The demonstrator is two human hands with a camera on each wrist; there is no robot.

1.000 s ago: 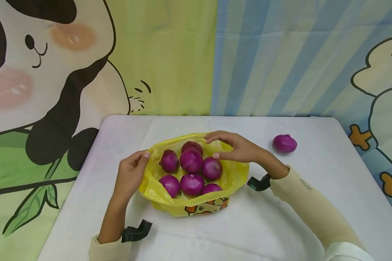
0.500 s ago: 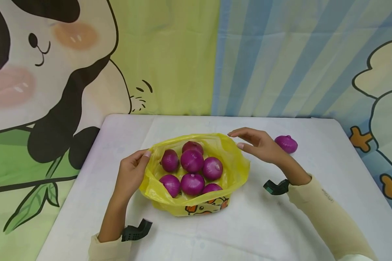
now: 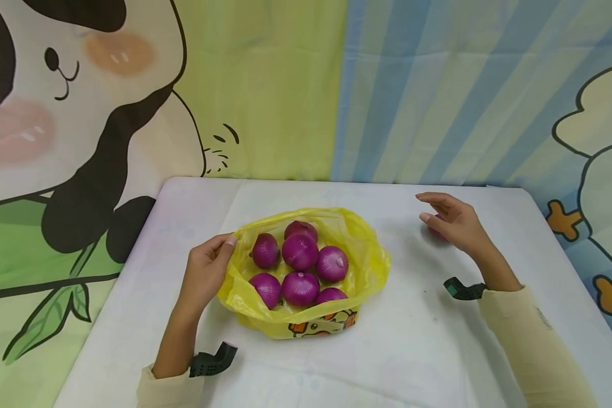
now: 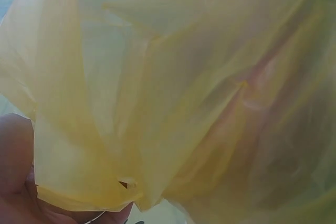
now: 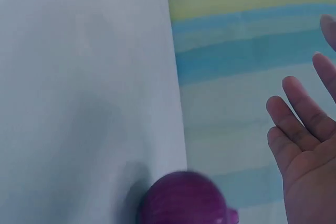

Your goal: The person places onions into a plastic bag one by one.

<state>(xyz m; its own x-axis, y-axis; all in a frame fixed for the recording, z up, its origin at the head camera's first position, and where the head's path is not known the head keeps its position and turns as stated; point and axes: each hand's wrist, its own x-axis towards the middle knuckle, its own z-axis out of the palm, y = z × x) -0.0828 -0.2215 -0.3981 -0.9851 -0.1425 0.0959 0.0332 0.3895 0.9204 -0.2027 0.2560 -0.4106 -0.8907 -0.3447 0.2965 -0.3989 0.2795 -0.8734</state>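
Observation:
A yellow plastic bag (image 3: 372, 266) stands with its mouth spread wide and several purple onions (image 3: 300, 252) inside. My left hand (image 3: 204, 272) pinches the left side of its rim between thumb and fingers; in the left wrist view the thin yellow film (image 4: 157, 103) fills most of the picture. Over at the right, my right hand (image 3: 456, 224) hovers above a lone onion (image 3: 437, 233), which it partly hides in the head view. In the right wrist view that hand (image 5: 310, 156) has its fingers extended and apart from the onion (image 5: 184, 200).
A white cloth covers the table (image 3: 387, 362), whose far edge meets a printed curtain (image 3: 270, 90) with a panda and stripes. Black wrist cameras (image 3: 214, 361) are strapped to both wrists.
My right hand has moved from the bag's far rim rightward to over the lone onion. The left hand keeps its hold on the rim, and the bag's right side has sprung outward slightly.

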